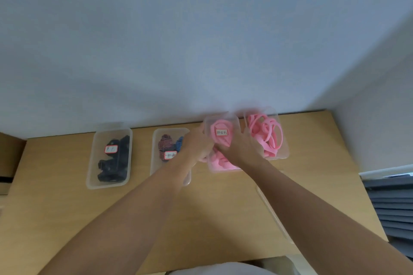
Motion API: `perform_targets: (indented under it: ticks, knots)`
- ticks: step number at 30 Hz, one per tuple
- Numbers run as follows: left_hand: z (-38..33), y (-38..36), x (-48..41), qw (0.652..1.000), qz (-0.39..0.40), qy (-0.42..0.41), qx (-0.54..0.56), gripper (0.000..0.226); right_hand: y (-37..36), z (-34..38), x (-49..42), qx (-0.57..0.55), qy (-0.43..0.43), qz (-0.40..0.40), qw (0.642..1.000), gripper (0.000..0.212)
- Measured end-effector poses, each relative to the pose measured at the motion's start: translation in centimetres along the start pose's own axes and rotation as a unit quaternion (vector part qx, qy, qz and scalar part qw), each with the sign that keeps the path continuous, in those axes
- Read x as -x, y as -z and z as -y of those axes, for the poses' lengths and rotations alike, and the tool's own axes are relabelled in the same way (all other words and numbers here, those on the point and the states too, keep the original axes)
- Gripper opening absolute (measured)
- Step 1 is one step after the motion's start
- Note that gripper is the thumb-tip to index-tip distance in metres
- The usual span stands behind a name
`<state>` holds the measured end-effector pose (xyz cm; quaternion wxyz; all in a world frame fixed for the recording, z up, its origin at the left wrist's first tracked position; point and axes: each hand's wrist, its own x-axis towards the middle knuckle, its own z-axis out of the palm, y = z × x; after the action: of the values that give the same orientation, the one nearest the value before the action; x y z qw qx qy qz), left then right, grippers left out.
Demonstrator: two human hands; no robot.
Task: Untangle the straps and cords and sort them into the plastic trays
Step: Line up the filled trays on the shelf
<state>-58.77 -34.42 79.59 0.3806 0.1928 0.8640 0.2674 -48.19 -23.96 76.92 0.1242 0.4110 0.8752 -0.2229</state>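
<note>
Pale blue-grey walls (pixel 201 40) meet in a corner above a light wooden table (pixel 212 219), where four clear plastic trays stand in a row along the back edge. Both bare hands reach into the third tray from the left (pixel 223 168), which holds a heap of pink straps (pixel 220 161) and carries a white, red-bordered label (pixel 221 132) on its raised far end; the writing on it is too blurred to read. That tray appears tilted up toward the wall, though motion blur makes this uncertain. The left hand (pixel 196 144) curls against the tray's left side, its fingers closed around something pink at the lower edge, while the right hand (pixel 242 146) lies over the pink heap with fingers bent down into it; whether it pinches a strap cannot be told.

Just to the right, touching or nearly so, a fourth tray (pixel 283 152) contains loose pink loops (pixel 267 135). To the left, partly hidden by the left forearm, a second tray (pixel 156 158) holds red-and-dark striped cords (pixel 165 143) and a blue piece (pixel 179 143), with its own label. Well apart at the far left, a first tray (pixel 93 163) contains black straps (pixel 116 163) and another label. Another clear tray or lid (pixel 274 214) lies on the table under the right forearm. Grey slatted material (pixel 391 203) shows at the right edge.
</note>
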Motion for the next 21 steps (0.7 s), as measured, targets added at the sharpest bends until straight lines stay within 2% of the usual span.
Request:
perform_targets:
  ticks: [3, 5, 7, 9, 14, 17, 21]
  knots:
    - [0.2, -0.2, 0.4, 1.0, -0.017, 0.008, 0.006, 0.022, -0.5, -0.5, 0.5, -0.036, 0.025, -0.009, 0.999, 0.091]
    - [0.0, -0.4, 0.4, 0.998, -0.055, 0.014, -0.011, 0.026, -0.8, -0.8, 0.8, -0.035, 0.044, -0.017, 0.998, 0.091]
    - [-0.1, -0.6, 0.2, 0.997, -0.072, 0.01, -0.03, 0.047, -0.9, -1.0, 1.1, -0.021, 0.065, -0.016, 0.997, 0.094]
    - [-0.2, -0.8, -0.1, 0.998, -0.054, -0.007, -0.036, 0.063, -1.0, -1.2, 1.4, -0.016, 0.083, -0.015, 0.996, 0.097]
    - [-0.5, -1.1, 0.3, 0.999, -0.033, -0.017, 0.015, 0.063, -1.7, -1.9, 1.6, -0.035, 0.109, -0.024, 0.993, 0.088]
    - [-0.3, -1.2, 0.2, 0.999, -0.031, 0.004, 0.03, 0.065, -1.9, -2.3, 1.7, -0.034, 0.123, -0.031, 0.991, 0.083]
    - [-0.6, -2.2, 1.1, 0.997, -0.05, 0.015, 0.049, 0.066, -2.2, -2.3, 1.9, -0.052, 0.118, -0.023, 0.991, 0.082]
